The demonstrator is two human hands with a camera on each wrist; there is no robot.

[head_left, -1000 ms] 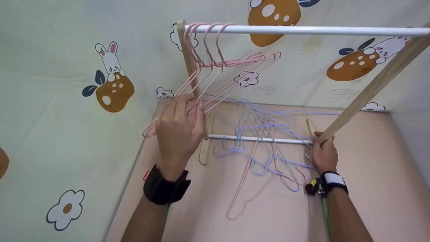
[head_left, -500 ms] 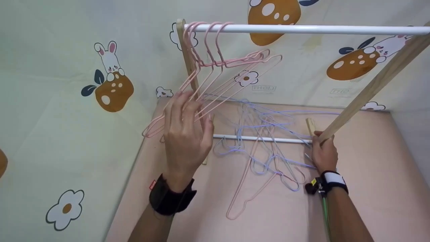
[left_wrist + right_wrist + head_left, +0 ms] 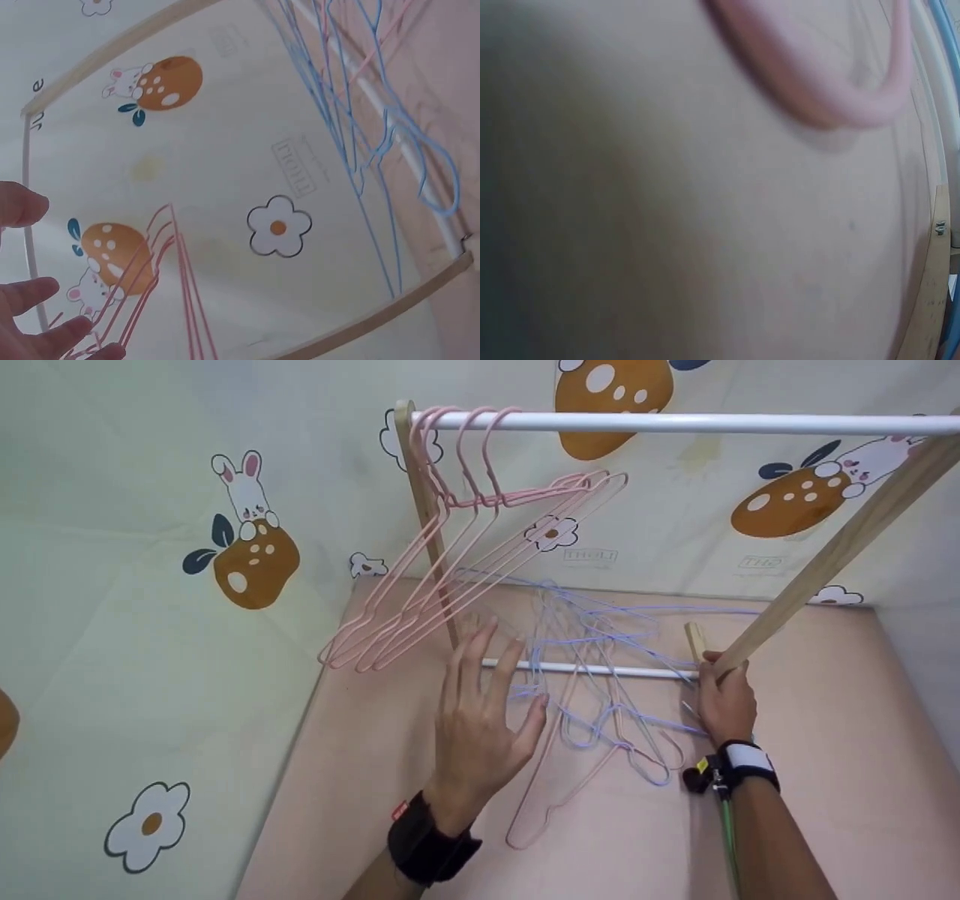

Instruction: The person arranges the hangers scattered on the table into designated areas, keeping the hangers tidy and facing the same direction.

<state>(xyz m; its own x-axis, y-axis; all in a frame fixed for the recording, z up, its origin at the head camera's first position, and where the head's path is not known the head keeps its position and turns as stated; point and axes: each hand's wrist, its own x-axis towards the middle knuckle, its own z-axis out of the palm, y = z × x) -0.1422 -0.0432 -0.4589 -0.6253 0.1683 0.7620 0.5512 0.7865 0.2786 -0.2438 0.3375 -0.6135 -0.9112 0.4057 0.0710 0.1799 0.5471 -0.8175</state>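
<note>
You hold your left hand (image 3: pixel 484 727) spread and empty in front of the rack (image 3: pixel 697 423), your right hand (image 3: pixel 729 703) gripping its right post (image 3: pixel 831 556) low down, while the tangled hangers (image 3: pixel 592 642) about the rack's lower bar (image 3: pixel 559 667) look light, springy and slick, best pinched at the neck (image 3: pixel 622 746).

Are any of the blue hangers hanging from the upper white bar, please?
No, only pink hangers hang from the upper white bar, while the blue hangers lie tangled below it.
</note>
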